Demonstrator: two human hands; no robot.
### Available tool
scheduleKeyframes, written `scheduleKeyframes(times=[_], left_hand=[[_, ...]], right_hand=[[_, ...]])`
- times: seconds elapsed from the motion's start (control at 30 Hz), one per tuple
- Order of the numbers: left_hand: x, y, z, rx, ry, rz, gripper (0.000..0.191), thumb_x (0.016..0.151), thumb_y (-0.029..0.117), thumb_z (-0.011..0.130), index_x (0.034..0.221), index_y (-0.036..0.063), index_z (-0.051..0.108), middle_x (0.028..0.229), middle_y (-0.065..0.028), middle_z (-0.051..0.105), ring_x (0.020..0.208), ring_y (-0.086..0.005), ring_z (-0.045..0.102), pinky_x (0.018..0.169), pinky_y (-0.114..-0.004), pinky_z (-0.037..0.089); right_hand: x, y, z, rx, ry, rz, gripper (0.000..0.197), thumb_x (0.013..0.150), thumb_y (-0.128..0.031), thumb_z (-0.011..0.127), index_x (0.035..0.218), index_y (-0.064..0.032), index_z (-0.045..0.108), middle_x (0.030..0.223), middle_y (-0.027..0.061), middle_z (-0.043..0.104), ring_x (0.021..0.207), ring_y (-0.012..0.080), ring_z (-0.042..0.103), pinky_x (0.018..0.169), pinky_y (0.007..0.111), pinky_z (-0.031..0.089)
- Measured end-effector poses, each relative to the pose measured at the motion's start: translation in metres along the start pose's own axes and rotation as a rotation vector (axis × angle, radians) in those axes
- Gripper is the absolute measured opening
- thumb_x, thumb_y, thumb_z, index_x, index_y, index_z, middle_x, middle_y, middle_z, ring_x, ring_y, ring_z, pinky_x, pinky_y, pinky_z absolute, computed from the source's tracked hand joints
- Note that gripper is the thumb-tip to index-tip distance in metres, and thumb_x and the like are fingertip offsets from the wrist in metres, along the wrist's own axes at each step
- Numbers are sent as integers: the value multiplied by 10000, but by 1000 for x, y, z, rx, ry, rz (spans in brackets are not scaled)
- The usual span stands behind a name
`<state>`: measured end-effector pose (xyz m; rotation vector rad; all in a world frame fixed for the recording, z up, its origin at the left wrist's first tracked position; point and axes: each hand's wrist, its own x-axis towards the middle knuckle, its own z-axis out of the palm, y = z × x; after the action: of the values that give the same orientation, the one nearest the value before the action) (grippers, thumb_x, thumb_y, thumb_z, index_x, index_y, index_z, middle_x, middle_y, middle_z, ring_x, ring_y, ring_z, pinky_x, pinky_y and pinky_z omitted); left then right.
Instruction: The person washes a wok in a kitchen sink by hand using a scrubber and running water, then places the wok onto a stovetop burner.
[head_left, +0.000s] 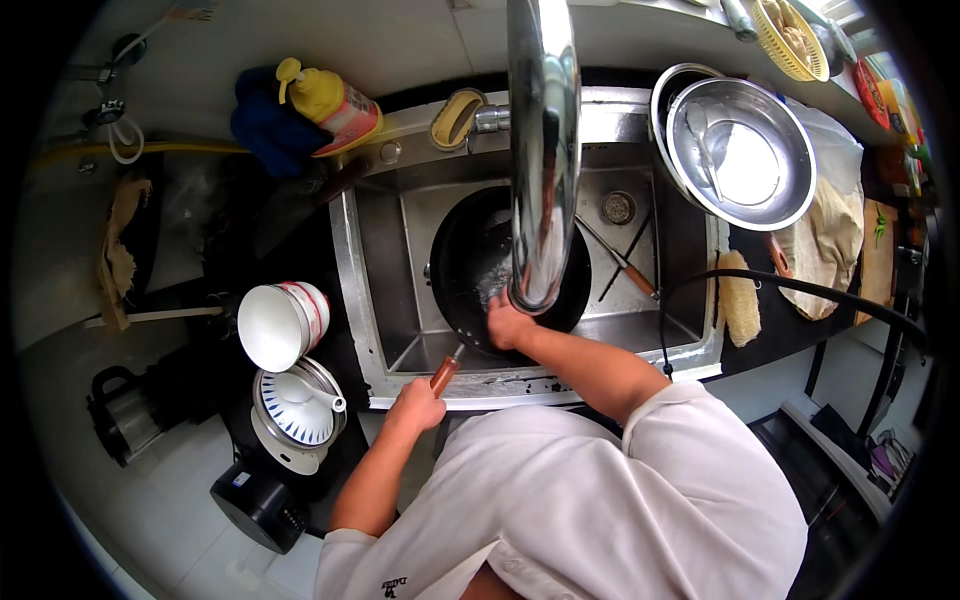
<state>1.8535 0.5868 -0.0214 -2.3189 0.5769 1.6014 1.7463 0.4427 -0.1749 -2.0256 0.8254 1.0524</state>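
My left hand (418, 406) grips the wooden handle (445, 376) of an implement whose metal shank runs up to the near edge of a black wok (469, 247) in the steel sink (420, 187). Inside the wok's near side is my right hand (510, 322), directly below the spout of a chrome faucet (544, 150). The spout hides part of that hand, so I cannot tell whether it holds anything. Water shows in the wok beside the fingers. Right of the wok, a wooden-handled utensil (637, 279) and a dark stick (616, 277) lie crossed in the sink.
Steel bowls (802, 180) with a spoon and a loofah (739, 300) are on the right counter. A yellow pump bottle (330, 101) stands at the back left. White bowls (271, 328) and a ladle (296, 391) are stacked at left. A black cable (825, 294) arcs over the right side.
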Motion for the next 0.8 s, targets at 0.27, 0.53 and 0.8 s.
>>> scheduleKeyframes(times=[0.27, 0.53, 0.8], left_hand=[[-9, 6, -5, 24, 37, -74, 344, 756, 104, 547, 1090, 44, 600, 1039, -243, 618, 992, -380, 595, 859, -459, 472], [-7, 2, 0, 40, 80, -45, 392, 732, 106, 542, 1121, 101, 589, 983, -228, 631, 953, -390, 596, 835, -467, 476], [-7, 0, -3, 24, 52, -34, 377, 730, 92, 538, 1100, 44, 589, 997, -251, 622, 971, -394, 592, 848, -464, 469]], right_hand=[[52, -26, -32, 800, 563, -833, 536, 871, -119, 498, 1360, 10, 319, 1430, 326, 160, 1326, 461, 196, 1083, 450, 242], [76, 112, -42, -331, 976, -171, 485, 876, -159, 399, 1347, -43, 399, 1517, 72, 158, 1402, 262, 120, 1119, 461, 142], [-4, 6, -18, 318, 299, -688, 481, 821, -116, 505, 1287, -12, 460, 1443, 269, 226, 1356, 410, 199, 1094, 516, 212]])
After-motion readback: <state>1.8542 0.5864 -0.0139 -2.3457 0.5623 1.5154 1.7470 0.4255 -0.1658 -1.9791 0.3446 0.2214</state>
